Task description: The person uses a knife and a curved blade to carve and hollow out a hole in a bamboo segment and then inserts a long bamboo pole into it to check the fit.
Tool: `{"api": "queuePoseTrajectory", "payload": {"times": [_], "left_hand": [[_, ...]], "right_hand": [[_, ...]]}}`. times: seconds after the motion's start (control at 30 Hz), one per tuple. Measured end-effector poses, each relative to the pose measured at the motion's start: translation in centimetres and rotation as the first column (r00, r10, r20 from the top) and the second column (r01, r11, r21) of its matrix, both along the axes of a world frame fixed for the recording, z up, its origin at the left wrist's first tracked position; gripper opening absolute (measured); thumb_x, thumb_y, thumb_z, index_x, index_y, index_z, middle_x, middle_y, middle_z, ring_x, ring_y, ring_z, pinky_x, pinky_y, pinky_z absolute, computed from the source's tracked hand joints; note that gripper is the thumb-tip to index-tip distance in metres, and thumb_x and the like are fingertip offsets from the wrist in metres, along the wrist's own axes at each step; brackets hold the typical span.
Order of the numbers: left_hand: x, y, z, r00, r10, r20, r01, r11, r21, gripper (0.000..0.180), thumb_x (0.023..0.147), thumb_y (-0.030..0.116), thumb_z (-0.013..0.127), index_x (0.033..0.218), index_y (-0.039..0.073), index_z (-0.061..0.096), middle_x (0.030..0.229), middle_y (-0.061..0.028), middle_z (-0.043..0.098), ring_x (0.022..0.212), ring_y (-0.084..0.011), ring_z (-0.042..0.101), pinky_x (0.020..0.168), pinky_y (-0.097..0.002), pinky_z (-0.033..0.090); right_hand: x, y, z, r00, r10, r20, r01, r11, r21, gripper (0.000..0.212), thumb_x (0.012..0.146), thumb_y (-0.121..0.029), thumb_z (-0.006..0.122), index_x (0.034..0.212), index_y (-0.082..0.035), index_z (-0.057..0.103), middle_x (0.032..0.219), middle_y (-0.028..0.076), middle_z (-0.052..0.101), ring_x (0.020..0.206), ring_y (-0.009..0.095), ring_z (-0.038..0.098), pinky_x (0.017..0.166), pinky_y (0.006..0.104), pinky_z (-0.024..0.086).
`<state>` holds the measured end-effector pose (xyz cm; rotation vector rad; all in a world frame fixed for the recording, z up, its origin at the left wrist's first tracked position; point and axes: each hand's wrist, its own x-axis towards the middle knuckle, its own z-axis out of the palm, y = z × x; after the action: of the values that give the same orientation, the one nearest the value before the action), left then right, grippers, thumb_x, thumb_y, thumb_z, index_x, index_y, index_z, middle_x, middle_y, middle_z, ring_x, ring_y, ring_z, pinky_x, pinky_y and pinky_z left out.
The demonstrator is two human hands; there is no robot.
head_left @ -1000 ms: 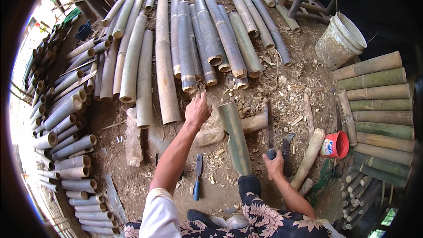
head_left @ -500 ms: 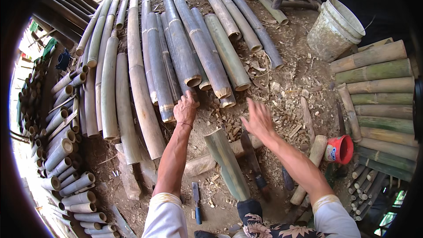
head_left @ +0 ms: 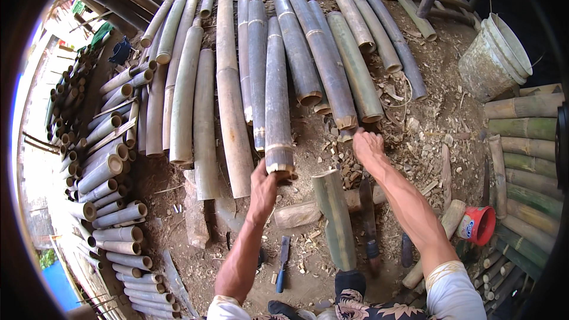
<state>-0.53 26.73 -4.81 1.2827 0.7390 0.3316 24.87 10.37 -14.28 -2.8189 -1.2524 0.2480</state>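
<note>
My left hand [head_left: 262, 191] is closed around the cut near end of a greyish bamboo pole [head_left: 277, 95], which is raised over the poles beside it. My right hand [head_left: 368, 149], fingers curled, is at the near end of a short bamboo pole [head_left: 347, 136]. This one lies mostly hidden under a long dark bamboo pole [head_left: 329, 65]; the fingertips are partly out of sight. In front of me, a green split bamboo piece [head_left: 333, 219] leans across a short log [head_left: 296, 214]. Beside that piece lies a long-bladed machete [head_left: 368, 213].
Several long bamboo poles [head_left: 228, 83] spread away from me. Cut bamboo tubes [head_left: 118, 234] are stacked at left. A blue-handled chisel [head_left: 283, 261] lies on the chip-strewn ground. At right are a dirty white bucket [head_left: 495, 56], a red tub [head_left: 478, 225] and a bamboo slat platform [head_left: 527, 147].
The view has swung left. My left hand now holds up a pole's near end, shifted away from its neighbours. My right hand has gone from spread fingers in the air to a pole end.
</note>
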Motion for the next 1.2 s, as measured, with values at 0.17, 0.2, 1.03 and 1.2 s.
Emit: {"api": "queuePoseTrajectory", "payload": {"times": [0.17,0.2,1.03,1.2], "left_hand": [[-2.1,-3.3,3.6,0.974,0.016,-0.224,0.061,0.941,0.332,0.032,0.095,0.018,0.052,0.121,-0.001,0.057,0.099,-0.0141,0.071,0.079,-0.0235,0.072,0.073,-0.0346,0.058],[-1.4,-3.8,5.2,0.898,-0.054,-0.436,0.248,0.881,0.403,0.031,0.096,0.021,0.055,0.12,0.001,0.058,0.097,-0.0156,0.072,0.081,-0.0273,0.072,0.075,-0.0363,0.057],[-8.2,2.3,1.1,0.959,0.041,0.28,0.189,0.644,-0.742,0.072,0.08,0.04,0.071,0.13,-0.006,0.047,0.113,-0.0242,0.064,0.094,-0.0365,0.068,0.077,-0.0485,0.06],[-10.3,-2.8,1.5,1.0,-0.004,-0.005,0.002,0.92,-0.392,0.073,0.077,0.038,0.078,0.123,-0.009,0.046,0.096,-0.0173,0.065,0.077,-0.025,0.07,0.069,-0.0367,0.062]], "right_hand": [[-8.1,2.9,10.5,0.466,0.021,-0.885,0.376,0.9,0.22,0.081,0.09,-0.062,0.058,0.128,0.009,0.047,0.099,0.023,0.066,0.09,0.031,0.067,0.083,0.0476,0.053],[-8.5,2.7,10.7,0.105,0.174,-0.979,0.515,0.833,0.203,0.083,0.089,-0.062,0.059,0.131,0.008,0.045,0.105,0.025,0.065,0.095,0.033,0.066,0.085,0.0477,0.053],[-18.7,-4.6,15.6,-0.001,0.446,-0.895,0.576,0.732,0.364,0.08,0.076,-0.025,0.076,0.137,0.004,0.034,0.103,0.015,0.054,0.088,0.025,0.064,0.078,0.0393,0.061],[-13.2,1.6,12.1,0.632,0.172,-0.756,0.413,0.751,0.516,0.081,0.081,-0.035,0.073,0.138,0.009,0.035,0.106,0.021,0.058,0.093,0.029,0.061,0.091,0.0405,0.053]]}}
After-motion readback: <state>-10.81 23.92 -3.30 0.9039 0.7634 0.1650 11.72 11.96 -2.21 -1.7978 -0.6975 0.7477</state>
